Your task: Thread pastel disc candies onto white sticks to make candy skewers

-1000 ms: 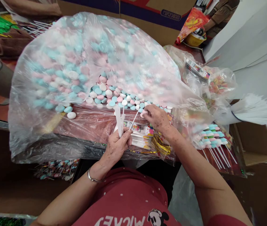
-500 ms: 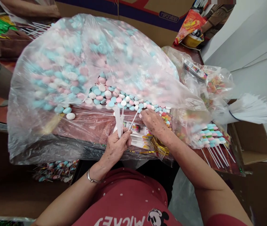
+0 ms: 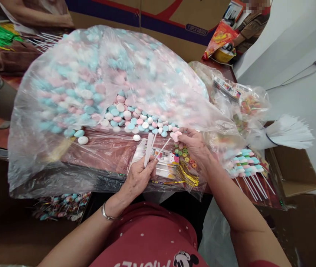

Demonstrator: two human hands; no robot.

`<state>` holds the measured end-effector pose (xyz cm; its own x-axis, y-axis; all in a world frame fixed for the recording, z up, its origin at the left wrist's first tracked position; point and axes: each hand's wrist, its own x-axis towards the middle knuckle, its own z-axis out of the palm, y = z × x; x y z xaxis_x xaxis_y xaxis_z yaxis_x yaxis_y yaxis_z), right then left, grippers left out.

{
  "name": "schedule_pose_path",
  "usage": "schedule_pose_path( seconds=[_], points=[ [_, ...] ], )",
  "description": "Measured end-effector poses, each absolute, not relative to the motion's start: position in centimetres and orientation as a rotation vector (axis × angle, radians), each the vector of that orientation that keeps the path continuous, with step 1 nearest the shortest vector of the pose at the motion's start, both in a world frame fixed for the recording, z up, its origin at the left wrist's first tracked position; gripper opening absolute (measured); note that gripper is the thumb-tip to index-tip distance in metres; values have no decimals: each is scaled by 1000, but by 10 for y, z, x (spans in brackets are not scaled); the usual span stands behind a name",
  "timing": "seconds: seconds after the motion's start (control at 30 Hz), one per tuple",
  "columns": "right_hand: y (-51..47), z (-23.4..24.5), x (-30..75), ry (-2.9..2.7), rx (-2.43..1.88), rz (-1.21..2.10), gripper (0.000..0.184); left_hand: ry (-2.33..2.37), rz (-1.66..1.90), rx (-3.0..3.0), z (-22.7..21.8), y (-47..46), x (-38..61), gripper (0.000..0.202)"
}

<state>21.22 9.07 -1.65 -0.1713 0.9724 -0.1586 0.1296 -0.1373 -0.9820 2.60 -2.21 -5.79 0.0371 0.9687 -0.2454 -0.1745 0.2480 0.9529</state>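
My left hand (image 3: 141, 172) is closed around several white sticks (image 3: 148, 148), one of which slants up to the right. Between thumb and fingertips, my right hand (image 3: 195, 142) pinches a pink marshmallow (image 3: 177, 136) close to that stick's upper end; whether the stick has entered it I cannot tell. Behind both hands, pink, blue and white marshmallows (image 3: 116, 111) spill from the mouth of a large clear plastic bag (image 3: 63, 74). Small ring gummies (image 3: 186, 155) lie below my right hand, beside gold twist ties (image 3: 188, 176) and printed packets (image 3: 158, 163).
Skewered marshmallows (image 3: 247, 163) lie at the right, near a bundle of white sticks (image 3: 291, 131) and an open cardboard box (image 3: 297, 170). A large carton (image 3: 158, 26) stands behind the bag. Other people's arms (image 3: 41, 18) show at the back. Finished-looking sweets (image 3: 63, 205) fill a box below left.
My right hand has lifted a pink marshmallow from the pile's edge to the slanted stick. My left hand keeps its sticks, and the view has shifted slightly.
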Motion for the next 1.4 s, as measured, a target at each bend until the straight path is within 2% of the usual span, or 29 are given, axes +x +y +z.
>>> schedule_pose_path(
  seconds=[0.13, 0.43, 0.9, 1.07, 1.3, 1.4],
  points=[
    [85, -9, 214, -1152, -1201, 1577, 31, 1217, 1033, 1063, -59, -22, 25, 26],
    [85, -5, 212, -1217, -1147, 1596, 31, 1280, 969, 1153, -47, -18, 25, 29],
    [84, 0, 212, -1472, -1075, 1440, 22, 1281, 961, 1117, -45, -17, 26, 30],
    [72, -8, 208, -1591, -1094, 1270, 16, 1263, 1010, 1057, -55, -19, 27, 30],
    [59, -14, 191, -1300, -1129, 1213, 27, 1243, 1090, 978, -58, -21, 30, 30],
    [60, -13, 191, -1212, -1147, 1227, 24, 1234, 1095, 974, -58, -22, 29, 30]
  ],
)
